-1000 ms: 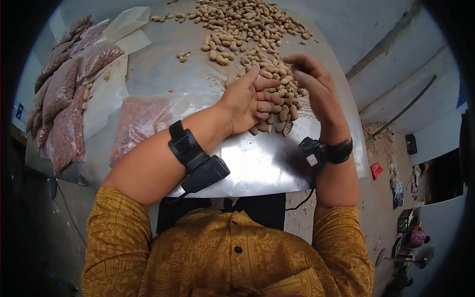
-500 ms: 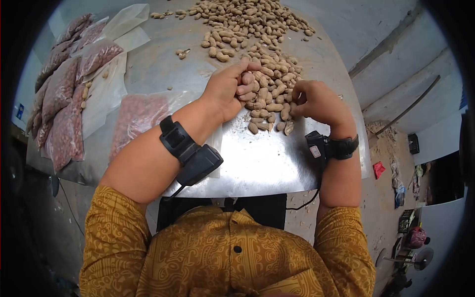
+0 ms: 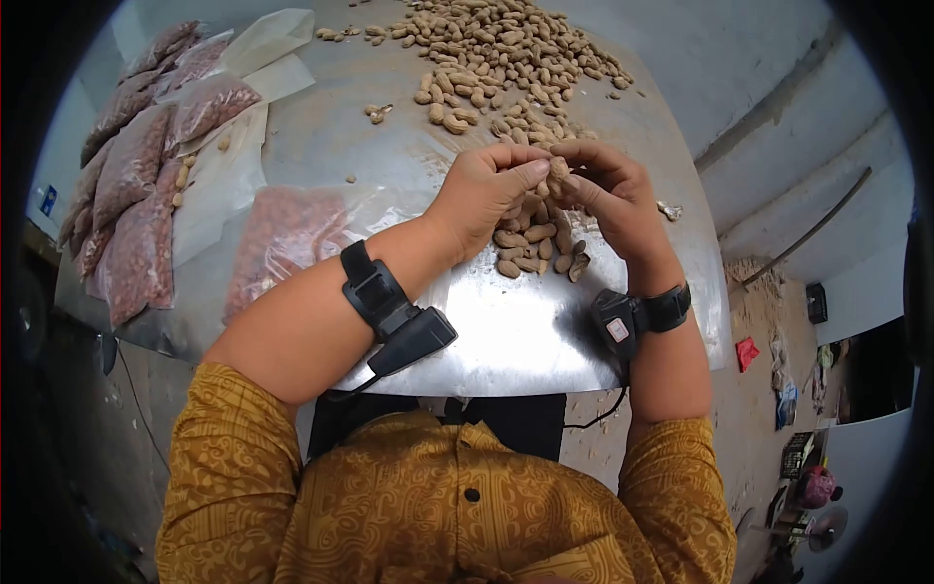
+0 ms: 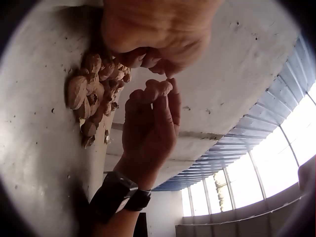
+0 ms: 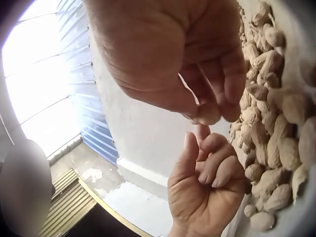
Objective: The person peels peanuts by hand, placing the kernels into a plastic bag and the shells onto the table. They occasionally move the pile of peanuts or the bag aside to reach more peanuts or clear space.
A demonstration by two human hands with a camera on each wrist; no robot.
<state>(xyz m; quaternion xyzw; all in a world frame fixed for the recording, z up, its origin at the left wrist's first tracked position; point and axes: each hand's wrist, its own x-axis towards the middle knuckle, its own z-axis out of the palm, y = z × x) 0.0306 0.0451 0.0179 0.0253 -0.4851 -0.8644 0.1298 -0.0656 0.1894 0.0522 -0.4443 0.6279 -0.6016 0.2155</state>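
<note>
Room along the near edge of the table (image 3: 525, 355); the left hand (image 3: 484, 200) and right hand (image 3: 628, 209) block the middle.
A bare metal strip lies between this edge and the small peanut pile (image 3: 530, 238), but the black camera on the left wrist (image 3: 416, 341) and the one on the right wrist (image 3: 615, 319) narrow it. Above the pile, both hands come together around one peanut (image 3: 557, 173), closing the gap. The flat bag (image 3: 292, 229) obstructs beyond the left forearm. Room under the palms is partly hidden; I cannot judge it well.
</note>
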